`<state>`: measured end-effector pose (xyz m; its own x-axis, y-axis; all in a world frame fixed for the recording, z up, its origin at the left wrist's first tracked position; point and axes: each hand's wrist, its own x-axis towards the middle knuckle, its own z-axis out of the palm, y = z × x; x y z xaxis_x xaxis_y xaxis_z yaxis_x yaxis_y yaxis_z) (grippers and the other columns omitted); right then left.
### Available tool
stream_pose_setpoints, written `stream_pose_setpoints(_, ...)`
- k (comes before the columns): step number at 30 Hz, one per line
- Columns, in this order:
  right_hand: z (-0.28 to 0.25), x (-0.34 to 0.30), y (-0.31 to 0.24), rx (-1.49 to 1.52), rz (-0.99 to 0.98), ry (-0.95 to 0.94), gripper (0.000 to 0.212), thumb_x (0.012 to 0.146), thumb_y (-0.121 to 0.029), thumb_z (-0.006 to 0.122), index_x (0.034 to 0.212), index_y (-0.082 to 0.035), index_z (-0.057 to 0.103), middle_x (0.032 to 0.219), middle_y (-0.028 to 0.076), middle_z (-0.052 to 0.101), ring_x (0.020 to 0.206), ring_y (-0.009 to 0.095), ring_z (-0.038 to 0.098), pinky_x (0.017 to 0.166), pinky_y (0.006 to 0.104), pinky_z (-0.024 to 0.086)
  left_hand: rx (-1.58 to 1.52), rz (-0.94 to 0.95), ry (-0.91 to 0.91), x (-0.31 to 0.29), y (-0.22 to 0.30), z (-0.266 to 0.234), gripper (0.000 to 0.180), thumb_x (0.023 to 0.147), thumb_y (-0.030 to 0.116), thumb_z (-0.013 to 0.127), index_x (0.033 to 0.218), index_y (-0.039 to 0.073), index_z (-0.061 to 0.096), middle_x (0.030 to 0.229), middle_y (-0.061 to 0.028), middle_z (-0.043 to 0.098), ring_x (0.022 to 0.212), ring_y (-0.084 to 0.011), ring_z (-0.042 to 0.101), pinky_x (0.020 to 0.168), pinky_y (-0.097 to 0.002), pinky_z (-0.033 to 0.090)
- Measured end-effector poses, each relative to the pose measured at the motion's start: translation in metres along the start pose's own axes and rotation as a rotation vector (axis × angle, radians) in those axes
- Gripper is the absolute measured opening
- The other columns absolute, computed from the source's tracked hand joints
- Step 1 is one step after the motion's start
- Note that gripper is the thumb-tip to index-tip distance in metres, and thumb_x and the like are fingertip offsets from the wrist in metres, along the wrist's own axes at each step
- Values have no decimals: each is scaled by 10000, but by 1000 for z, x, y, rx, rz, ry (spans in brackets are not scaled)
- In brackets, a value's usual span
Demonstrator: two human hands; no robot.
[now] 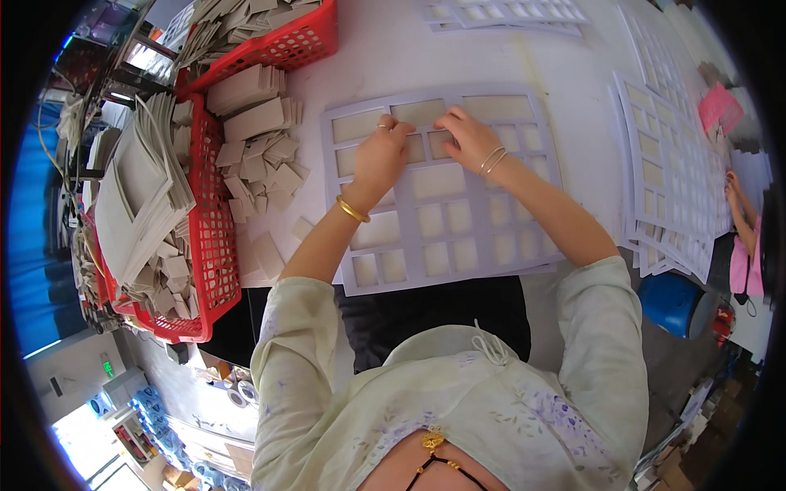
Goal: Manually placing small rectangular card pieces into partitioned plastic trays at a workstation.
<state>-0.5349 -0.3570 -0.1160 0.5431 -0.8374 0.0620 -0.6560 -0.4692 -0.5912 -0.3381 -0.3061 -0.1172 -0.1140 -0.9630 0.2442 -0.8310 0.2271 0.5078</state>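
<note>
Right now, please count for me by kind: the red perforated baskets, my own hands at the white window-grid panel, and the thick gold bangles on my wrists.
Red perforated baskets: 2 (near basket, far basket)
Your hands at the white window-grid panel: 2 (left hand, right hand)
Thick gold bangle: 1
Total: 5

Sheet: your pale lavender-white sheet (pixel 481 217) is thin, flat and broadly rectangular, with many cut-out windows.
Windows: you have wide rectangles along the far edge and smaller upright ones, mostly paired, nearer you.
Fill: many windows show cream; several on the right look paler. Inserts or a layer beneath, you cannot tell.
Pose: it lies flat on the worktop (pixel 311 74) in front of you, slightly turned.
Contact: your left hand (pixel 385 151) and right hand (pixel 473 143) meet its upper middle, fingers bent.
</note>
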Motion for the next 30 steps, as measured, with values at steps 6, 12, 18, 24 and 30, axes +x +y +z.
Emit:
stream_pose_setpoints(6, 12, -19, -8, -453, -326, 71, 120, 729, -66, 591, 806, -138, 649, 890, -15, 613, 955, 165, 538, 812, 362, 390, 96, 247, -19, -21, -8, -9, 217, 720, 28, 577, 870, 150, 675, 943, 6, 624, 875, -227, 586, 731, -366, 483)
stream_pose_setpoints(12, 18, -18, -19, -535, -255, 100, 140, 673, -46, 630, 734, -168, 663, 888, -61, 632, 978, 133, 541, 822, 379, 322, 9, 221, 13, -32, -17, -21, 314, 691, -60, 540, 933, 102, 659, 992, -14, 647, 920, -268, 560, 776, -397, 459)
stream_pose_setpoints(18, 19, -22, -19, -519, -215, 83, 164, 679, -31, 620, 777, -153, 669, 941, -52, 643, 1032, 132, 538, 860, 398, 308, -261, 45, 476, -93, -50, -79, 272, 779, -115, 516, 952, 55, 640, 937, -73, 641, 805, -218, 588, 667, -284, 443)
stream_pose_setpoints(24, 18, -24, -16, -553, -315, 146, 255, 673, -12, 609, 868, -164, 674, 1008, -46, 640, 1092, 155, 532, 917, 453, 285, -39, -280, 659, -210, -76, -119, 186, 790, -67, 568, 932, 39, 622, 864, -59, 596, 739, -154, 546, 601, -251, 413)
stream_pose_setpoints(30, 14, 16, -54, -515, -184, 300, 227, 696, -93, 619, 874, -225, 667, 959, -47, 656, 967, 173, 563, 859, 442, 305, 97, -502, 620, -274, -95, -118, 319, 746, 4, 636, 1043, 21, 520, 940, -114, 549, 802, -254, 536, 731, -370, 449)
